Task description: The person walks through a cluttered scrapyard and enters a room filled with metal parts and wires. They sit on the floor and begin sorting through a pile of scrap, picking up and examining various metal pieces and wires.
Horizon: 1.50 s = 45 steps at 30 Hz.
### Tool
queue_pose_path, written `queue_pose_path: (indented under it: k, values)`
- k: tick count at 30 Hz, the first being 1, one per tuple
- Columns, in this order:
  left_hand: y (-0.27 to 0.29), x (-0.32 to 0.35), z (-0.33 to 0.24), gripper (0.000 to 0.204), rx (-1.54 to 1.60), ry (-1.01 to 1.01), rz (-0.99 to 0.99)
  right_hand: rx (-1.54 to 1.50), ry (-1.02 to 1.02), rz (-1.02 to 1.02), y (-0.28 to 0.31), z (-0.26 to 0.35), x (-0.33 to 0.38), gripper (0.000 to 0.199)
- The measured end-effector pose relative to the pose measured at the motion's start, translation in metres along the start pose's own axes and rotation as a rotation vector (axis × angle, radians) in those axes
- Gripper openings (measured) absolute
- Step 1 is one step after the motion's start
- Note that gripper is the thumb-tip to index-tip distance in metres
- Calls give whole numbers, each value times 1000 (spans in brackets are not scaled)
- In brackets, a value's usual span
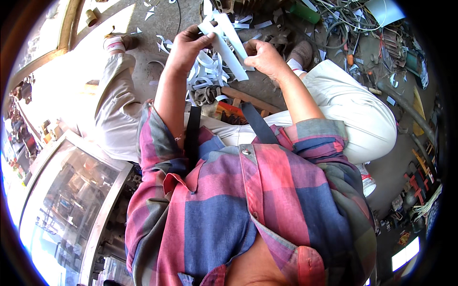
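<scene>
Two long, flat white strips, a front strip (229, 58) and one behind it (232, 34), are held up over the floor; whether they are paper, plastic or sheet metal I cannot tell. My left hand (187, 47) pinches them near their upper left part between thumb and fingers. My right hand (266, 58) has its fingers curled, with thumb and forefinger closed at the right edge of the rear strip. Below the strips lies a tangled heap of narrow white offcuts (208, 71) on the floor between my feet.
A dark cloth (206, 95) and a wooden bar (250, 98) lie close in front of me. Cables (334, 28), a green cylinder (305, 13) and scrap crowd the far right. A metal pipe (405, 102) lies at right. A glass-topped case (71, 200) stands at my left.
</scene>
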<state>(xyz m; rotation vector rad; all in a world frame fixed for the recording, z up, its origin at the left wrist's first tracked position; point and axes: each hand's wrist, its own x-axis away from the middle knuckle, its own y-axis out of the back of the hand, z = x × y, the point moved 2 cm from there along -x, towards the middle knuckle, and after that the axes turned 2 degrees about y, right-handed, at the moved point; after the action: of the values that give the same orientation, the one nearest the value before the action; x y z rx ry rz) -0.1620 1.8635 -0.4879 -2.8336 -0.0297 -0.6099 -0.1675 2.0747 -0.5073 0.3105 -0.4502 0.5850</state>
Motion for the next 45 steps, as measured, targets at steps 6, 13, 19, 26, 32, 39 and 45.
queue_pose_path:
  k: [6,13,19,26,32,39,45]
  values:
    - [-15,-16,48,23,64,105,-78,-456,-20,138,-19,-9,5,51]
    - [-36,-12,66,17,-23,85,-336,-660,-130,125,-27,-17,4,46]
    - [-42,-10,69,20,-175,129,-324,-1084,-314,193,-24,-27,-3,27]
    - [-19,-26,72,17,-35,237,-455,-241,-195,-91,-25,-77,-18,33]
    - [9,-25,70,16,-135,353,-378,138,-162,-189,-14,-40,-15,43]
    - [-39,-7,63,16,178,352,-193,403,-98,-214,-18,-15,-2,53]
    - [-34,0,64,18,140,261,-73,293,-123,-119,-15,-12,0,38]
